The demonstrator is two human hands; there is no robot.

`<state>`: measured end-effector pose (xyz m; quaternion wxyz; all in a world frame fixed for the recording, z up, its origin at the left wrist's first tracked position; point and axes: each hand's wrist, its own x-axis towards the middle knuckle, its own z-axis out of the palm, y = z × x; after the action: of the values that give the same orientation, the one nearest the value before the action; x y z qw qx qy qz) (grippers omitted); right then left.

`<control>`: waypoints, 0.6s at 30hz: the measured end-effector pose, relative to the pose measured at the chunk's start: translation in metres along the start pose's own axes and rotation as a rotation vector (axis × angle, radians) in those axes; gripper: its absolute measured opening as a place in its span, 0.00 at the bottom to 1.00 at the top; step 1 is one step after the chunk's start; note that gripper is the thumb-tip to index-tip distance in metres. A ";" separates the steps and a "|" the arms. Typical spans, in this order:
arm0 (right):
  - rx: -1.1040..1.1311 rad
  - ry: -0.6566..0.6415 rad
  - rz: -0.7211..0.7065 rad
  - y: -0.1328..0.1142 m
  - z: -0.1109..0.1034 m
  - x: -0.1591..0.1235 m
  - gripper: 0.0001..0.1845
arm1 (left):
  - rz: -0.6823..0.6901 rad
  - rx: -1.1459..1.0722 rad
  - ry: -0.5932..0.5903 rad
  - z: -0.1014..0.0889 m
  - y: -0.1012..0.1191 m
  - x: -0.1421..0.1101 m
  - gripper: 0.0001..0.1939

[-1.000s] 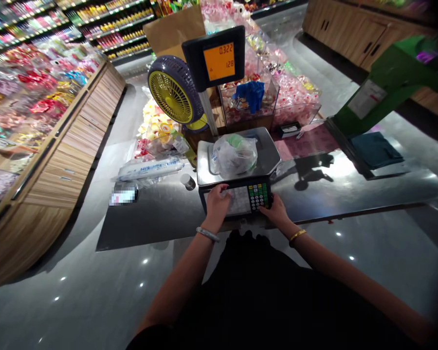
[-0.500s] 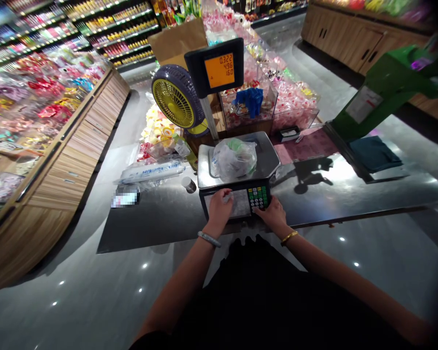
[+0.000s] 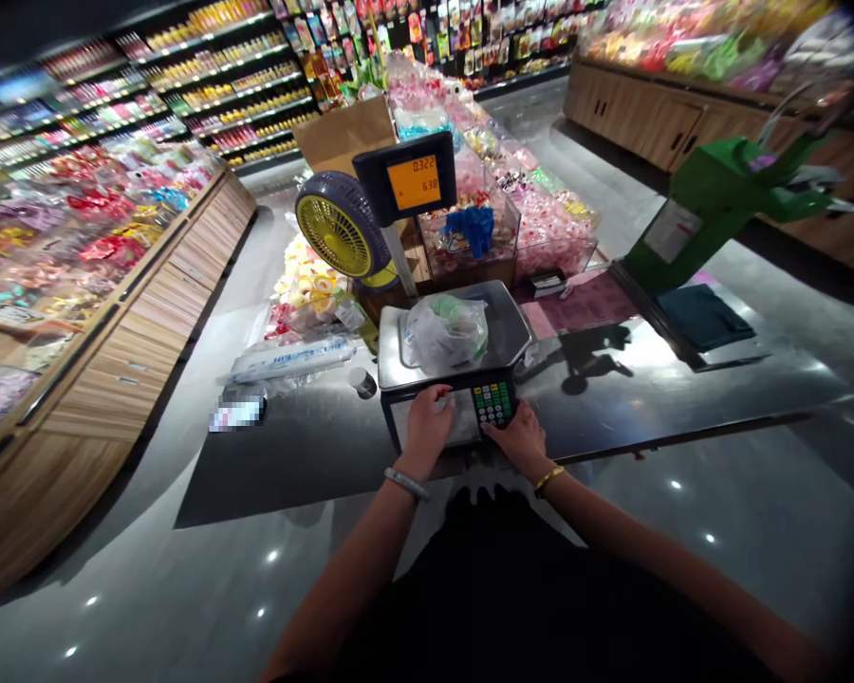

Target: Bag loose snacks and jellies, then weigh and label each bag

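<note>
A weighing scale (image 3: 391,410) stands on the metal counter, with a knotted clear plastic bag (image 3: 447,334) on its steel pan; pale green contents show through. My left hand (image 3: 428,427) rests at the scale's front, over the printed key panel (image 3: 462,417). Its fingers are loosely bent and apart, with nothing in them. At the front right corner is my right hand (image 3: 523,438), open, its thumb at the lower keys of the keypad (image 3: 492,403) and its fingers along the side. On a post above, the orange display (image 3: 414,182) shows 0.322 with another number below.
Left on the counter (image 3: 291,474) are a phone (image 3: 237,415), a roll of plastic bags (image 3: 295,357) and a small cylinder (image 3: 362,382). Behind the scale stand a fan (image 3: 342,228) and candy bins (image 3: 470,237). A green bag-sealing device (image 3: 704,218) rises at right.
The display's lower digits have changed while 0.322 stays. My right thumb has shifted a little left on the keypad. The view has tilted up, showing more shelves. The bag stays on the pan.
</note>
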<state>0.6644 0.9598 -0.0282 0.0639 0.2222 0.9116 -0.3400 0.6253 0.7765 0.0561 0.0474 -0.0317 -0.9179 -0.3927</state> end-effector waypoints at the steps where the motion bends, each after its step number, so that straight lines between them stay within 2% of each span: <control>1: 0.013 -0.006 -0.002 0.001 -0.002 0.001 0.51 | 0.005 -0.001 -0.002 0.002 0.002 0.001 0.13; 3: 0.058 -0.035 -0.004 0.005 -0.007 0.007 0.47 | 0.012 -0.004 -0.007 0.006 0.007 0.002 0.12; 7: 0.149 -0.089 0.001 0.017 -0.022 0.028 0.30 | 0.019 -0.011 -0.018 0.014 0.015 0.003 0.12; 10: 0.197 -0.067 0.017 0.021 -0.031 0.051 0.29 | 0.021 -0.012 -0.009 0.017 0.019 0.003 0.13; 15: 0.337 0.098 -0.010 0.013 -0.039 0.088 0.31 | 0.031 -0.020 0.049 0.017 0.023 0.005 0.12; 18: 0.407 0.147 -0.050 0.009 -0.041 0.100 0.31 | 0.043 -0.028 0.098 0.015 0.026 0.004 0.12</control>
<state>0.5804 1.0284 -0.0296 -0.0572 0.2322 0.8315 -0.5014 0.6229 0.8057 0.0651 0.1002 -0.0328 -0.9079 -0.4057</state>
